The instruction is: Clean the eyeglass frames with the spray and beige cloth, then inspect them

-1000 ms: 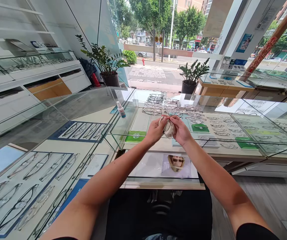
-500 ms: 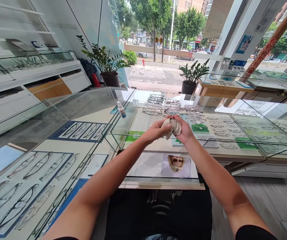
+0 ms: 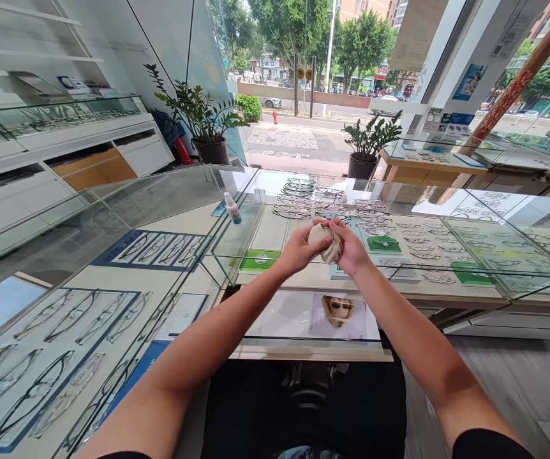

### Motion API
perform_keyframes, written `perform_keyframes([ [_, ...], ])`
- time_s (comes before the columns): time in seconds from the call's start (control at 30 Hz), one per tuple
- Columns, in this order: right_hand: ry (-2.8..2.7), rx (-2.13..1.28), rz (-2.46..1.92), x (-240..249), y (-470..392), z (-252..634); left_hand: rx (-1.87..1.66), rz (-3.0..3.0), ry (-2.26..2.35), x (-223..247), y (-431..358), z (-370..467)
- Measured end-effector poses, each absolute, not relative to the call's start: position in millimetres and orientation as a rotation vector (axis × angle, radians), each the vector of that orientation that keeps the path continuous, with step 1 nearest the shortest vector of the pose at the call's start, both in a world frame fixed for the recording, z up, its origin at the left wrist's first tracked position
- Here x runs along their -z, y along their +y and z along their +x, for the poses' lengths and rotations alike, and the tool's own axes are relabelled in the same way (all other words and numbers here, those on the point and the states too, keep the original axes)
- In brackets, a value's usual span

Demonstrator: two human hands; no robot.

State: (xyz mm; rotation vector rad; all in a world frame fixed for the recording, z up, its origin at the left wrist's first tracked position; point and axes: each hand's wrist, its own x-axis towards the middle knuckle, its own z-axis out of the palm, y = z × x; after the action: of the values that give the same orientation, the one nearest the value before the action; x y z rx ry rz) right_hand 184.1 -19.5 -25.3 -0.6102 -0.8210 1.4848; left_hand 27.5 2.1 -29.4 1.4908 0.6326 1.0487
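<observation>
Bunched between both hands, above the glass counter, is a beige cloth (image 3: 325, 245). My left hand (image 3: 298, 250) closes on it from the left, thumb lying across its front. From the other side my right hand (image 3: 353, 251) grips the same cloth, fingers bent around its upper edge. Whether something is wrapped inside the folds cannot be made out. A small white spray bottle (image 3: 232, 208) stands on the glass to the left of the hands.
Under the glass lie rows of eyeglasses (image 3: 298, 197), green boxes (image 3: 384, 244) and a photo card (image 3: 338, 315). Trays of eyeglasses (image 3: 157, 248) fill the left case. Potted plants (image 3: 211, 150) stand beyond the counter, by the doorway.
The cloth has been turned and refolded in my hands, showing a rounder, smoother face. Both hands stay in nearly the same place, their fingers shifted slightly.
</observation>
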Motion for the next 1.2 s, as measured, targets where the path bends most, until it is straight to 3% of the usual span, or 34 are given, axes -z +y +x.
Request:
perform_keyframes([
  [0.33,-0.863,-1.425,-0.617,27,-19,178,-1.259,1.54,0.681,30,3,32],
  [0.73,-0.825,-1.425,-0.642,29,-13,192,-0.854,1.583,0.474,24,7,18],
  [1.2,-0.889,-1.432,-0.63,20,-27,177,-1.259,1.544,0.72,24,-4,29],
])
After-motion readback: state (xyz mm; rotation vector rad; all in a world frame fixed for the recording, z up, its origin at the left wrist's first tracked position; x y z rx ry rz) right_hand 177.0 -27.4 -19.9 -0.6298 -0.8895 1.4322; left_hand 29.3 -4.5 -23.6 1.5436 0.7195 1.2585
